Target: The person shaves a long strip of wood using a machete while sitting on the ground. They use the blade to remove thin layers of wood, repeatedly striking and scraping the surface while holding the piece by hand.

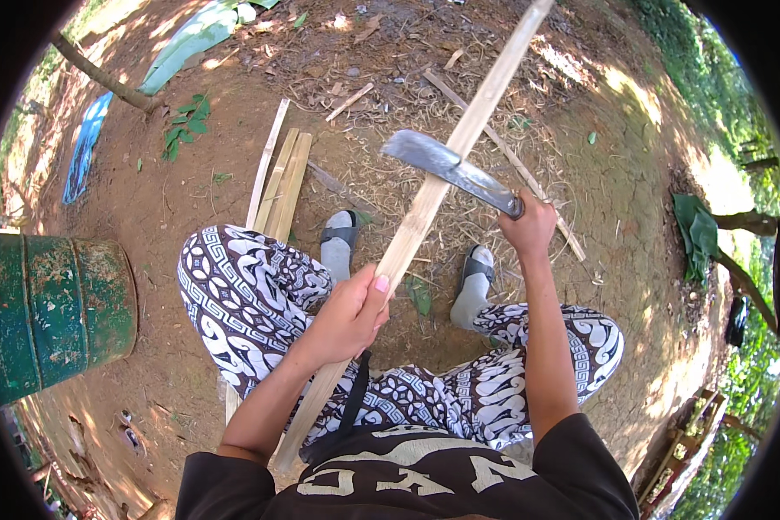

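Note:
A long pale bamboo strip (418,217) slants from beside my lap up to the far right, past the top edge of the view. Around its lower middle my left hand (348,314) is closed, thumb on top. My right hand (529,223) grips the handle end of a machete (433,160) with a broad, curved grey blade. The blade lies across the strip, well beyond my left hand, its wide tip out to the left. Whether the edge bites into the bamboo I cannot tell.
Several cut bamboo slats (283,186) lie beside my left knee. A thin strip (520,169) rests on the ground at right amid shavings (390,165). My sandalled feet (338,243) are below the work. A green rusty drum (56,308) stands at left, and a branch (104,74) beyond it.

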The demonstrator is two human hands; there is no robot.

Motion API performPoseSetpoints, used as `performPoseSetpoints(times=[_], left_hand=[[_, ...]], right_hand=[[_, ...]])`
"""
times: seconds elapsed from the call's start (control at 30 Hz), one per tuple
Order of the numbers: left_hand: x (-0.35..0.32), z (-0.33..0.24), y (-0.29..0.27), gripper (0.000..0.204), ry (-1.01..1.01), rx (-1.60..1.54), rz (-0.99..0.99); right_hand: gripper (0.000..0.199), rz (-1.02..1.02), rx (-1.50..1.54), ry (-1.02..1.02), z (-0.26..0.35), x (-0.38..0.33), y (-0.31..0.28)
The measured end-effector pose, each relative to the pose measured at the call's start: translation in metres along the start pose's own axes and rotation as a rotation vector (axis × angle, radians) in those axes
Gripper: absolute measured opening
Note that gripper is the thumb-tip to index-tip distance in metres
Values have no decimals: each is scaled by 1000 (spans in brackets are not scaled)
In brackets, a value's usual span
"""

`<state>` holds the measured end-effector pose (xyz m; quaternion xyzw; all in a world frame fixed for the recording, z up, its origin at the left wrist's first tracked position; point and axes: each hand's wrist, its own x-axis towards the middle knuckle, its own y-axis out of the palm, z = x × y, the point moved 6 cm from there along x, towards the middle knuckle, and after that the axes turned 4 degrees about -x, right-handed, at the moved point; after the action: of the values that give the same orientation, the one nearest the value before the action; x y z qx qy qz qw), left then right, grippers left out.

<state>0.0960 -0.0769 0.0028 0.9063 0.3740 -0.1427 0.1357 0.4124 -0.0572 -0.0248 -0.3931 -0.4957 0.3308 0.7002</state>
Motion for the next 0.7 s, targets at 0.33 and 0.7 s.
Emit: performPoseSetpoints(times=[0.33, 0.7], left_hand=[[-18, 33, -29, 26, -7, 151, -107], [-6, 14, -14, 29, -143, -93, -141]], right_hand=[[12, 0, 73, 982, -212, -28, 71], [19, 58, 585, 314, 19, -9, 15]])
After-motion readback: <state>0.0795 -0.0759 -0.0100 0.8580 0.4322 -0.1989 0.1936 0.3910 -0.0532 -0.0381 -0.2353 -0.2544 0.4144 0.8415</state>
